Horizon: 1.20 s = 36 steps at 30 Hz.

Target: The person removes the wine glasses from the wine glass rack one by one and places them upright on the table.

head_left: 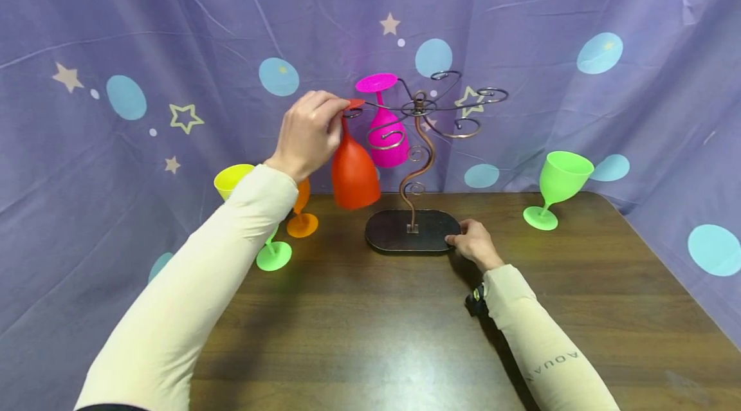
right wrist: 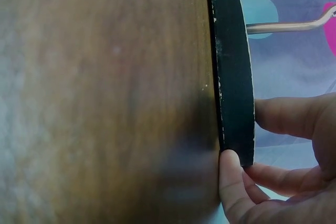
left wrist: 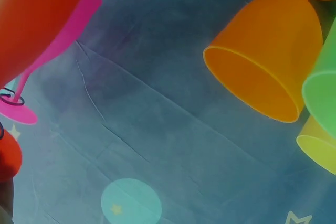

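Red is the upside-down goblet (head_left: 356, 174) our left hand (head_left: 309, 130) pinches by its foot (head_left: 355, 103) while our right hand (head_left: 476, 244) grips the rack (head_left: 431, 152) by its base (head_left: 389, 235).

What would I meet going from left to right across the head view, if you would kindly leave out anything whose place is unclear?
Yellow cup, partly hidden green cup, orange cup, red cup, pink cup, right hand, second green cup.

Lettering (head_left: 554, 365), apparently "AQUA", on the right sleeve (head_left: 523, 314), end unclear
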Tool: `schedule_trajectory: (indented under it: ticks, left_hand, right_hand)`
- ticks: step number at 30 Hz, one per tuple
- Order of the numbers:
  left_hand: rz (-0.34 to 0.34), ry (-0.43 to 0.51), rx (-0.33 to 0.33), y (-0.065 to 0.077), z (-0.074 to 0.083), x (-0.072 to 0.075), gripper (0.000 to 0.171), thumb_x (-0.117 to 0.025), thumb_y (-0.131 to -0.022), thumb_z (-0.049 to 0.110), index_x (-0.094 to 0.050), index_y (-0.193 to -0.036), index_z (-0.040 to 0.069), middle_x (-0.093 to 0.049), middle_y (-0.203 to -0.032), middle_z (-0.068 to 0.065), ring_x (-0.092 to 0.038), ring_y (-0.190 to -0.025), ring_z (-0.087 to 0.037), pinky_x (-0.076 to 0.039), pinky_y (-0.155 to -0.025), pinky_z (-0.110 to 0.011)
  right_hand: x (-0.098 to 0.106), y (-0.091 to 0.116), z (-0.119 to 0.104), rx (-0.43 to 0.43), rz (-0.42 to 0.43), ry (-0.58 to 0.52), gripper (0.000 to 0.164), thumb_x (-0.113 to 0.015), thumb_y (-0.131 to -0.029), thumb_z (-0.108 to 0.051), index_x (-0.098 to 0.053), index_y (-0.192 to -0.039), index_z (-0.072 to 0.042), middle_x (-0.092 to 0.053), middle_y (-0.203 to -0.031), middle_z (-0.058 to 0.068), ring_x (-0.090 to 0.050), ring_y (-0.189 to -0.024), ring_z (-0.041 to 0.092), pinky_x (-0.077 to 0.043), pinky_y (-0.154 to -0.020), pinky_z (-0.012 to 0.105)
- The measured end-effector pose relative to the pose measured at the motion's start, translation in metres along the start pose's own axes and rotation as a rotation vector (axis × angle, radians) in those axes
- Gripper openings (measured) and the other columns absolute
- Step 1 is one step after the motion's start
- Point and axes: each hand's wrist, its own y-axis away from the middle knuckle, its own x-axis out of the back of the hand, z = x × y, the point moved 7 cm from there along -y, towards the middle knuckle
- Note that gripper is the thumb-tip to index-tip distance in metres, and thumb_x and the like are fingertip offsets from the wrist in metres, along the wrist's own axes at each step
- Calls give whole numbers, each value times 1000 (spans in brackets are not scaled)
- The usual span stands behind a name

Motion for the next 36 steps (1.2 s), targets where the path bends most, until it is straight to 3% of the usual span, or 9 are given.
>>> schedule_trajectory:
  ticks: [8,14,25,30,36]
  left_hand:
    - [-105,-32,91,-15,-5,-5,26,-51,-88,-6,-73,-100,2,-72,-93,-11,-65,-87,-29,-52,-81,-40]
    - [-167,-1,96,-19,-3,-12,33,-47,-87,-10,-71,-106,2,-71,-101,-12,-66,-95,-30,-50,-88,-40]
    - [-140,33,61,-16,9,-4,29,-46,-87,-10,-69,-102,-1,-69,-93,-14,-62,-88,-30,-49,-85,-39]
    - [-111,58,-5,-16,26,3,24,-50,-86,-11,-68,-99,-3,-69,-93,-15,-62,-85,-31,-50,-83,-40]
    - [-107,83,-49,-16,47,8,26,-51,-82,-13,-68,-99,-3,-69,-99,-14,-63,-94,-30,-48,-92,-39]
  right_hand:
    - [-1,0,0,2,4,1,47,-69,-83,-17,-54,-119,10,-59,-109,25,-54,-103,38,-42,-94,48]
    - [-3,1,-2,-3,-8,-7,51,-68,-84,-17,-51,-123,11,-58,-114,26,-54,-106,39,-41,-96,47]
    - [-2,2,-2,1,-9,8,50,-68,-85,-18,-52,-122,11,-59,-110,25,-55,-103,37,-42,-94,47]
    - [-2,2,-2,0,-11,11,51,-68,-85,-18,-51,-124,10,-58,-112,25,-54,-105,37,-42,-95,47]
    - [-1,2,-2,-1,-13,14,49,-69,-85,-19,-53,-122,9,-59,-109,23,-54,-102,36,-43,-93,47]
